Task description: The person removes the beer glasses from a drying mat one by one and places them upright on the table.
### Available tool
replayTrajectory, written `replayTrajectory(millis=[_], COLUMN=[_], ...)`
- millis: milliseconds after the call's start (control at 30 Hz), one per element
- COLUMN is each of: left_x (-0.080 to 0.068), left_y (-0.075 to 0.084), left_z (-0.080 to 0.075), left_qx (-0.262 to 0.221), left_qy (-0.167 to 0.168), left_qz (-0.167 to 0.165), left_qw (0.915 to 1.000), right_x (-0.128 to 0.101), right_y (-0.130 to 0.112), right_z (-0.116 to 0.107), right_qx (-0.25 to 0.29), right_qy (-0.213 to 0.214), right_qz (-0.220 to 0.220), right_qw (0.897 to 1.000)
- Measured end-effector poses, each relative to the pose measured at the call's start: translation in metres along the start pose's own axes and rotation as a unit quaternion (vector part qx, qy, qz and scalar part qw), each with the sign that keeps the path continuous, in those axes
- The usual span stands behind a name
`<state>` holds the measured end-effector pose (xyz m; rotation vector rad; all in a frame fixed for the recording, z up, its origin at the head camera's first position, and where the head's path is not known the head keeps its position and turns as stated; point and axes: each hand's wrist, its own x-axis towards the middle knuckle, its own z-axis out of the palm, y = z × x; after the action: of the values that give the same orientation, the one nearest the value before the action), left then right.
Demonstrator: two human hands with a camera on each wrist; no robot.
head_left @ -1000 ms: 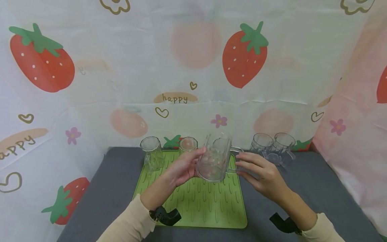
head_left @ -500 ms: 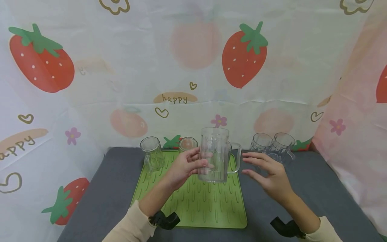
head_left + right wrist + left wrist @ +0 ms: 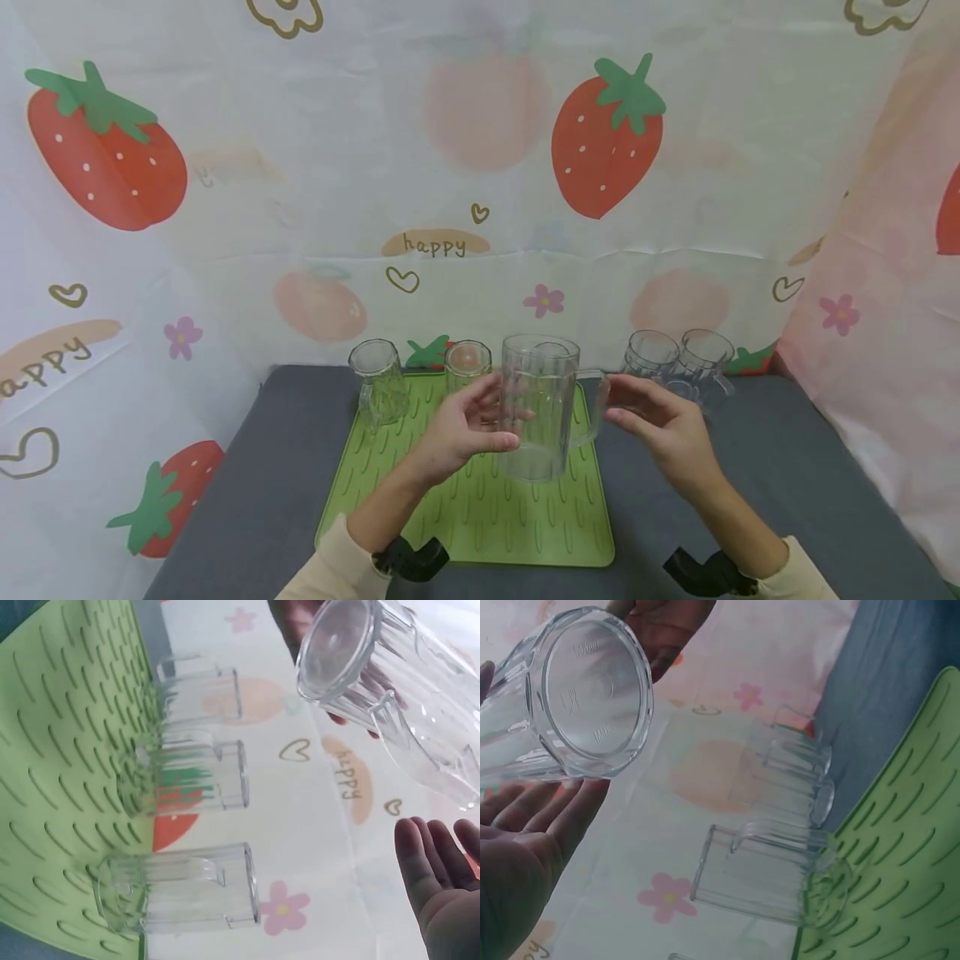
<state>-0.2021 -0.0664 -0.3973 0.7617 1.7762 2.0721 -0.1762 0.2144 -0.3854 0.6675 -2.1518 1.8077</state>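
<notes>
One grey table bears one green drying mat, and you have six clear mugs in all: three standing mugs along the mat's far edge, two spare mugs touching each other on the bare table to the right, and one held mug. You seem midway through setting that one down. Your left hand grips its body upright just above the mat, while your right hand hovers open beside the handle, so lower it level, clear of the row.

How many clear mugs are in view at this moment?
5: one mug in hand above the green mat, two at the mat's back edge, two on the grey tabletop at right. None looks hidden.
</notes>
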Motion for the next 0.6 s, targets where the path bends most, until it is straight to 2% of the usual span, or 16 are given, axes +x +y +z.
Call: replayTrajectory(millis=[167, 367, 600], left_x=[-0.0043, -0.0059, -0.0068], left_y=[-0.0016, -0.0043, -0.0074], left_z=[-0.0015, -0.0027, -0.0039], left_qx=[0.014, 0.022, 0.016], left_qy=[-0.017, -0.033, -0.032], left_qz=[0.006, 0.007, -0.005], left_qw=[0.9997, 0.9992, 0.9993], right_x=[0.0009, 0.0010, 0.0013], right_y=[0.0022, 0.0042, 0.0053], right_z=[-0.0005, -0.0014, -0.0018], right_qx=[0.080, 0.156, 0.190], right_qy=[-0.029, -0.077, -0.105], right_qz=[0.039, 0.027, 0.013], right_qw=[0.996, 0.984, 0.976])
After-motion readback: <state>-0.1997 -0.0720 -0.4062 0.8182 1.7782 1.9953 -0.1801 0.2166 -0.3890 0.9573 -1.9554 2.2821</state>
